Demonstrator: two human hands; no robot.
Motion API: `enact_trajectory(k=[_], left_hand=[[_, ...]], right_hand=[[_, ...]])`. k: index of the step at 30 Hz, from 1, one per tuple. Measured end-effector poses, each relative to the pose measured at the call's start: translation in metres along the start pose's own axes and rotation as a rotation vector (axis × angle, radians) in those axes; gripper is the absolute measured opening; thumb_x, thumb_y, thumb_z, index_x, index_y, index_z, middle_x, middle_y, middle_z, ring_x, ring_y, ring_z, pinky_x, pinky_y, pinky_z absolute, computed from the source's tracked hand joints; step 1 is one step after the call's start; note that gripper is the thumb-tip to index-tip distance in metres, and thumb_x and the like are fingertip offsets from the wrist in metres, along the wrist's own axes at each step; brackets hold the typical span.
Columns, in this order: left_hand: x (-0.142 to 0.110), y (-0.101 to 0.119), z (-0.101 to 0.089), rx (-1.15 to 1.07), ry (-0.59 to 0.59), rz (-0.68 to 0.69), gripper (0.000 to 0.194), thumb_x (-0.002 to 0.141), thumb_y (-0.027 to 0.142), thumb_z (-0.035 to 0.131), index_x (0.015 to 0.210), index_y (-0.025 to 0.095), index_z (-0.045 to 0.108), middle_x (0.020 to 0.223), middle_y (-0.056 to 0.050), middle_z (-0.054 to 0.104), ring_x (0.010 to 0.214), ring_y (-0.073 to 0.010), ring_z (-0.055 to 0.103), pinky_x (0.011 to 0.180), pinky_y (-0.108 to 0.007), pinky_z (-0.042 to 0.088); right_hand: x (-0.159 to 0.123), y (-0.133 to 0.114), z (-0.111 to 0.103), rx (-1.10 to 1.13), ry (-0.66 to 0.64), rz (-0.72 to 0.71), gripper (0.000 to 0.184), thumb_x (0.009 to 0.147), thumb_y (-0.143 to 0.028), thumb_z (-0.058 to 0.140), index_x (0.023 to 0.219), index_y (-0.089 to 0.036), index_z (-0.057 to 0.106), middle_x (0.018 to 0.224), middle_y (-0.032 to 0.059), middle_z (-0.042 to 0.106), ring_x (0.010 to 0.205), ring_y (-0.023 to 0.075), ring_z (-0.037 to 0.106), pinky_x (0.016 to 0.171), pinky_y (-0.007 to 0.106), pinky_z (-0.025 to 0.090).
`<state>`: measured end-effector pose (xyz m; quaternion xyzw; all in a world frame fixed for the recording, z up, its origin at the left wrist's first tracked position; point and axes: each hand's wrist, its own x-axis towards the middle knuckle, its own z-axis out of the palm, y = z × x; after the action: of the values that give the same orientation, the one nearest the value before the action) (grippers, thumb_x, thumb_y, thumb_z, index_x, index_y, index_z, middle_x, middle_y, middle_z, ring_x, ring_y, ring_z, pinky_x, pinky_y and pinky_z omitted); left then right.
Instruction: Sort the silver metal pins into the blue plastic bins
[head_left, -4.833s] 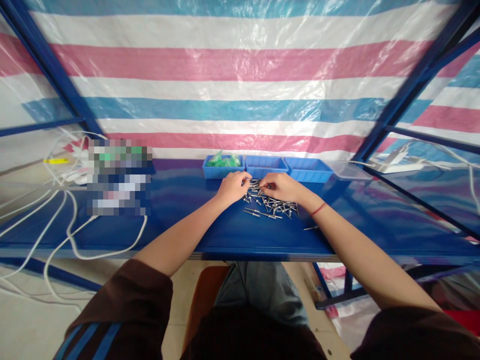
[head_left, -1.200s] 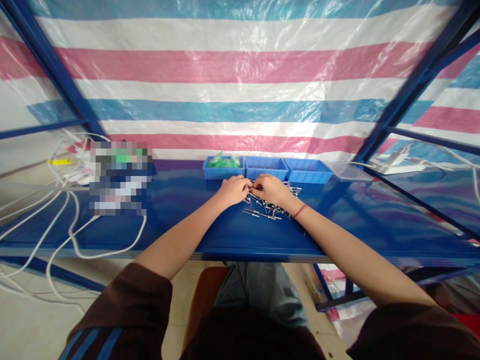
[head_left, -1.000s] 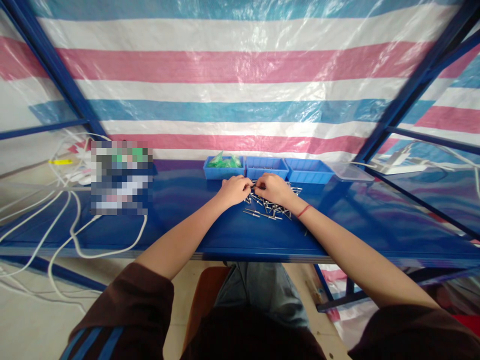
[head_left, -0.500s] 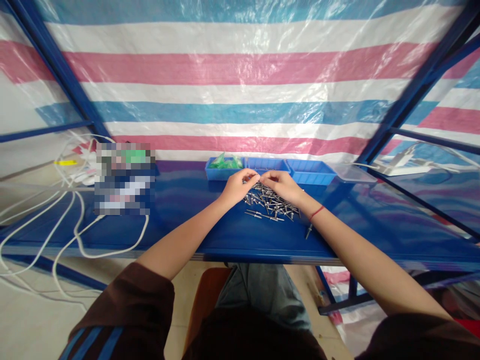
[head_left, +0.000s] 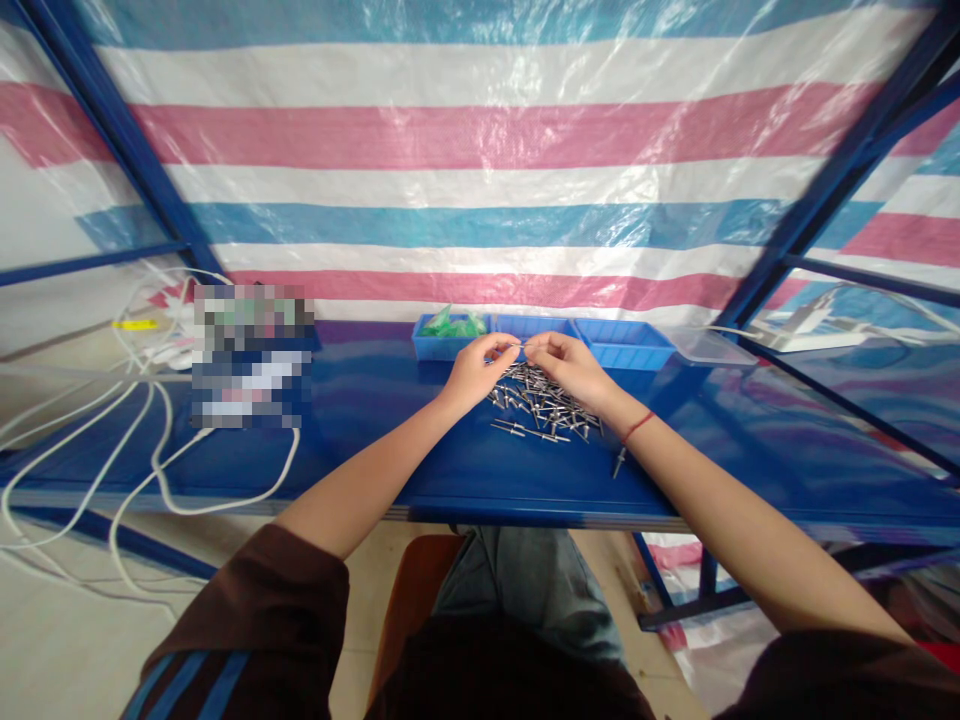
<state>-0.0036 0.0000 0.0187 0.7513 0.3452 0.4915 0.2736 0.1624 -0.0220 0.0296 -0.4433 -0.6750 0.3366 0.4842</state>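
Above a heap of silver pop rivets (head_left: 544,400), my two hands meet fingertip to fingertip. Between them shows a thin metal pop rivet (head_left: 523,346), its ends hidden in the fingers. My left hand (head_left: 480,366) pinches one end with thumb and forefinger. The other end is in the pinch of my right hand (head_left: 571,368), which has a red cord at the wrist. Several rivets lie apart from the heap, one of them near my right wrist.
Behind my hands stand three joined blue bins; the left bin (head_left: 450,347) holds green plastic. A clear lid (head_left: 712,346) lies to the right. White cables (head_left: 161,470) and a blurred-out object (head_left: 251,355) occupy the left of the blue table (head_left: 360,400). A striped sheet hangs behind.
My fingertips have drawn slightly apart, and the rivet now shows between them. Both hands stay over the heap, and the loose rivets lie as before.
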Motion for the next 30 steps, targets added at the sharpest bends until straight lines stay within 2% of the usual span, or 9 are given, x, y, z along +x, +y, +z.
enact_trajectory(k=[4,9,14,17,20,23,25,28,30], left_hand=[[0.002,-0.006,0.001,0.031,-0.020,-0.007,0.017,0.086,0.026,0.057,0.097,0.017,0.066,0.100,-0.005,0.069,0.091,-0.0149,0.063,0.084,-0.028,0.050],[0.002,-0.009,0.004,0.092,-0.098,0.034,0.023,0.091,0.032,0.048,0.095,0.017,0.065,0.094,-0.004,0.067,0.089,-0.0147,0.061,0.086,-0.029,0.049],[0.001,-0.004,0.003,0.135,-0.061,-0.037,0.028,0.092,0.029,0.048,0.113,0.016,0.060,0.099,-0.005,0.066,0.086,-0.0141,0.061,0.085,-0.028,0.048],[0.001,-0.007,0.002,0.173,-0.054,-0.056,0.027,0.091,0.028,0.049,0.113,0.017,0.060,0.095,-0.004,0.066,0.085,-0.0147,0.061,0.085,-0.029,0.049],[0.001,-0.012,0.002,0.243,-0.078,-0.020,0.023,0.090,0.027,0.051,0.108,0.017,0.062,0.092,-0.003,0.067,0.083,-0.0148,0.061,0.085,-0.030,0.049],[0.000,-0.014,0.000,0.354,-0.125,0.046,0.021,0.088,0.021,0.050,0.104,0.018,0.064,0.093,-0.004,0.066,0.085,-0.0157,0.061,0.087,-0.031,0.048],[0.000,-0.012,-0.002,0.419,-0.161,0.074,0.021,0.087,0.018,0.049,0.100,0.019,0.065,0.096,-0.005,0.066,0.089,-0.0169,0.061,0.088,-0.032,0.048],[-0.001,-0.010,-0.003,0.472,-0.198,0.072,0.023,0.087,0.017,0.047,0.098,0.020,0.067,0.097,-0.005,0.066,0.091,-0.0180,0.061,0.087,-0.033,0.047],[-0.002,-0.009,-0.004,0.482,-0.217,0.066,0.024,0.087,0.017,0.047,0.097,0.020,0.067,0.096,-0.006,0.066,0.091,-0.0182,0.061,0.087,-0.033,0.047]], right_hand=[[-0.001,-0.003,0.001,-0.024,0.075,-0.091,0.030,0.075,-0.046,0.064,0.082,-0.018,0.055,0.064,-0.0029,0.050,0.058,0.0107,0.043,0.057,0.027,0.036],[-0.005,-0.013,0.000,-0.290,0.145,-0.233,0.033,0.082,-0.049,0.057,0.068,-0.019,0.050,0.059,-0.0023,0.047,0.056,0.0104,0.039,0.055,0.027,0.033],[0.009,-0.008,-0.010,-0.438,0.339,-0.295,0.027,0.086,-0.043,0.053,0.072,-0.019,0.052,0.063,0.0009,0.053,0.058,0.0130,0.046,0.059,0.028,0.037],[0.023,0.005,-0.020,-0.636,0.411,-0.306,0.023,0.088,-0.038,0.050,0.077,-0.019,0.056,0.070,0.0057,0.060,0.067,0.0180,0.052,0.067,0.032,0.040],[0.030,0.017,-0.030,-0.857,0.353,-0.277,0.024,0.088,-0.038,0.051,0.086,-0.016,0.062,0.073,0.0097,0.064,0.076,0.0242,0.055,0.074,0.037,0.040],[0.028,0.015,-0.037,-0.893,0.265,-0.277,0.025,0.086,-0.036,0.052,0.091,-0.015,0.065,0.077,0.0100,0.065,0.078,0.0239,0.057,0.075,0.036,0.041],[0.022,0.008,-0.039,-0.836,0.091,-0.295,0.020,0.083,-0.030,0.052,0.083,-0.016,0.066,0.076,0.0072,0.066,0.071,0.0194,0.057,0.070,0.032,0.041],[0.012,0.001,-0.038,-0.753,-0.247,-0.290,0.014,0.076,-0.021,0.053,0.071,-0.018,0.066,0.070,0.0019,0.065,0.062,0.0135,0.053,0.063,0.028,0.039],[0.005,0.000,-0.035,-0.753,-0.405,-0.267,0.014,0.073,-0.017,0.053,0.069,-0.019,0.066,0.068,0.0001,0.064,0.060,0.0120,0.052,0.062,0.027,0.038]])
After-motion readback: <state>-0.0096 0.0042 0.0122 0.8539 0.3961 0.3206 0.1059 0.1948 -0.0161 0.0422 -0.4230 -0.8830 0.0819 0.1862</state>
